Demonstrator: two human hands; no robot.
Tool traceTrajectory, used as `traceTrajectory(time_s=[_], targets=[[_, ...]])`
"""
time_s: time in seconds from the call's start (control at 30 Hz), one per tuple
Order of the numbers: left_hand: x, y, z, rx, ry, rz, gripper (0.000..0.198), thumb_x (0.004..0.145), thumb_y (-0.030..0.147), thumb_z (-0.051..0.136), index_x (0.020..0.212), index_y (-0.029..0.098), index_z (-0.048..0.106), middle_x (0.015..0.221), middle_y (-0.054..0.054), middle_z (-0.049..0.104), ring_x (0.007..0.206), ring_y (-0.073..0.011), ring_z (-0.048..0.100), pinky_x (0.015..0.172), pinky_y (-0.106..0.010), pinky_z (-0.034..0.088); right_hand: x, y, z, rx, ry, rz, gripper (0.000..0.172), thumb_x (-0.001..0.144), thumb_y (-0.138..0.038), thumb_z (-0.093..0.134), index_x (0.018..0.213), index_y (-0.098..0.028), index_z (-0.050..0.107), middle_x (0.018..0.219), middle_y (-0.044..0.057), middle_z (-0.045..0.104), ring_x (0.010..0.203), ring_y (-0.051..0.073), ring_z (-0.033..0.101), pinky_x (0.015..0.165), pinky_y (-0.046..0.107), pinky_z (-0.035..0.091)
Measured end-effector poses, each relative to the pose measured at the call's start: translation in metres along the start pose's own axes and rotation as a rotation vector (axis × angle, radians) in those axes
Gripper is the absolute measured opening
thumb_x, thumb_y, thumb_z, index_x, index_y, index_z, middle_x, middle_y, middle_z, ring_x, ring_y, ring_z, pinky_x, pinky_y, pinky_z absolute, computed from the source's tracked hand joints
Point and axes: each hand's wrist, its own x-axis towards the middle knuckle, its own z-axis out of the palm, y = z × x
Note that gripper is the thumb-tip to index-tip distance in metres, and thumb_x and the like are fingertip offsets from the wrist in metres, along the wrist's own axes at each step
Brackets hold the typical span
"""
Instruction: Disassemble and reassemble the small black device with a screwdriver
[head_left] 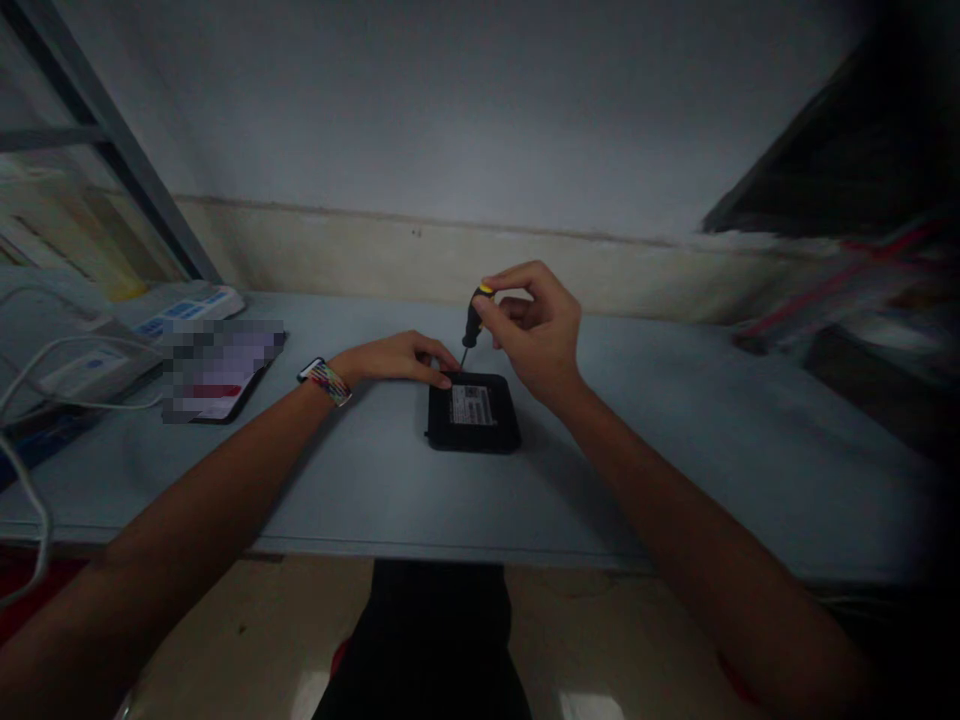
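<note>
A flat black box with rounded corners and a white printed label on top lies on the desk in front of me. My left hand grips its far left corner, thumb on the upper face and fingers at the back edge. Between the thumb and fingertips of my right hand is a small screwdriver with a black and yellow handle. It stands almost upright, slightly tilted, its thin shaft meeting the box's far edge near my left fingers. The tip itself is too small to make out.
A phone, partly pixelated, lies at the left beside a white power strip. A white cable loops at the far left. Behind the blue-grey desk rises a wall. Blurred pinkish items are at the right.
</note>
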Motion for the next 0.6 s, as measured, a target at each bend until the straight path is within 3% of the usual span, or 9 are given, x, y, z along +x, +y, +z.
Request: traceTrajectory(time_s=[0.33,0.6], targets=[[0.001,-0.006,-0.001,0.000,-0.010,0.030,0.045,0.085,0.049,0.085,0.120,0.021,0.086,0.113,-0.007,0.083,0.099,-0.0226,0.068,0.092,-0.036,0.049,0.002,-0.005,-0.002,0.081,-0.062,0.045,0.026,0.094,-0.043,0.083,0.103,-0.023,0.070,0.100,0.000,0.069,0.053,0.004,0.055,0.040,0.019,0.040],[0.000,-0.005,0.000,-0.028,-0.022,0.036,0.040,0.086,0.048,0.084,0.116,0.021,0.085,0.115,-0.006,0.083,0.106,-0.0241,0.071,0.097,-0.037,0.049,0.002,-0.019,-0.001,0.236,-0.188,0.175,0.011,0.098,-0.029,0.072,0.104,-0.024,0.066,0.107,0.003,0.077,0.044,0.002,0.047,0.037,0.021,0.037]])
